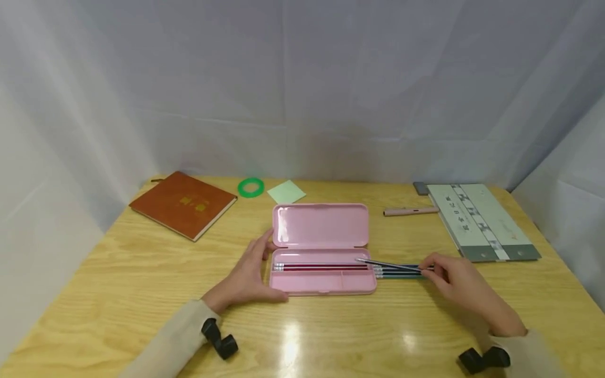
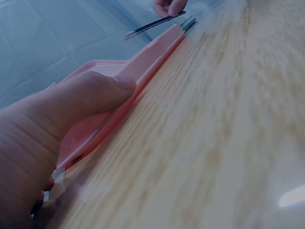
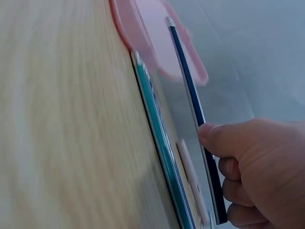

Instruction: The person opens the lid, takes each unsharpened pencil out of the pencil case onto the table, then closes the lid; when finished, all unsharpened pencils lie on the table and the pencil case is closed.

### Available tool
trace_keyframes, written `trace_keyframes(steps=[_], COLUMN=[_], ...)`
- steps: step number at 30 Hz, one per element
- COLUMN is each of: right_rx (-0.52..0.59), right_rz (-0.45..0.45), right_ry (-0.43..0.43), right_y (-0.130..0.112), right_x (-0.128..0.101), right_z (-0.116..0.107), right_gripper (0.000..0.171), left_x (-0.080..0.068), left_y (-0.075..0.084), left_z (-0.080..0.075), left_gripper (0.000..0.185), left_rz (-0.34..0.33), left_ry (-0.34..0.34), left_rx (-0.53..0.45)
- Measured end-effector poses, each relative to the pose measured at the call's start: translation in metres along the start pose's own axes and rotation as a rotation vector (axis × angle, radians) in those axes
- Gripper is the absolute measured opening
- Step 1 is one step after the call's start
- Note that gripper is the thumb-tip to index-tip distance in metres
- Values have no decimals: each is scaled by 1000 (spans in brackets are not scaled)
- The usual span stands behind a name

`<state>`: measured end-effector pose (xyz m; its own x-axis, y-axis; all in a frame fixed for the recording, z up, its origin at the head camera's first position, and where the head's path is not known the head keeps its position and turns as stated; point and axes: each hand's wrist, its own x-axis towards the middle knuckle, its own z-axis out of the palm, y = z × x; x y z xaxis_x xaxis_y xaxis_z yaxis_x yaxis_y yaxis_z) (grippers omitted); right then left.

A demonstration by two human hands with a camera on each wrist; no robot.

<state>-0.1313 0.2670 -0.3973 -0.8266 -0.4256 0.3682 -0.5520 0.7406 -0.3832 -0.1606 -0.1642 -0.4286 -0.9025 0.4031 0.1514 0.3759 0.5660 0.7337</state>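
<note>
A pink pencil case (image 1: 302, 283) lies open on the table, its lid (image 1: 321, 226) tipped back. Red pencils (image 1: 321, 267) lie in its long rear compartment; two smaller front compartments hold nothing. My left hand (image 1: 248, 270) grips the case's left end, thumb along the front edge and fingers round toward the hinge side. Between thumb and fingers, my right hand (image 1: 460, 281) pinches a dark blue pencil (image 3: 190, 90). That pencil slants up to the left, its eraser end over the case's right end. Below it, several blue and teal pencils (image 3: 159, 129) lie on the table against the case.
Behind the case are a green tape roll (image 1: 251, 187) and a pale green sticky note (image 1: 286, 192). A brown notebook (image 1: 184, 205) lies back left. To the right are a pinkish pen (image 1: 410, 211), a grey-green notebook (image 1: 482, 223) and a small dark block (image 1: 420, 188).
</note>
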Motion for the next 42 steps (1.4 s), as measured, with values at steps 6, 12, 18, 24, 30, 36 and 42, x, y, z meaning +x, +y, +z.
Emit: trace_keyframes(steps=[6,12,18,24,30,36,42], right_rx=[-20,10,-32,-89,-195,-210,-148], right_rz=[50,50,96,107,83,52,67], right_ry=[-50,-75,-72,-42,-127,-243,-308], right_y=[17,28,29,22,6,-10,-19], right_x=[-31,-44,-39,-30,-10,13,29], right_z=[-13,-15,-9,-3,0,12,17], right_gripper=[20,18,16,25,43,45,47], left_x=[-1,3,5,2,2,2,1], left_y=[-2,-1,0,-1,0,1,2], left_z=[-1,4,7,7,4,4,3], left_gripper=[139,141,141,141,140,139,138], left_rz=[5,16,17,22,20,18,28], left_ry=[13,7,9,19,21,11,17], left_rx=[1,0,1,20,5,8,23])
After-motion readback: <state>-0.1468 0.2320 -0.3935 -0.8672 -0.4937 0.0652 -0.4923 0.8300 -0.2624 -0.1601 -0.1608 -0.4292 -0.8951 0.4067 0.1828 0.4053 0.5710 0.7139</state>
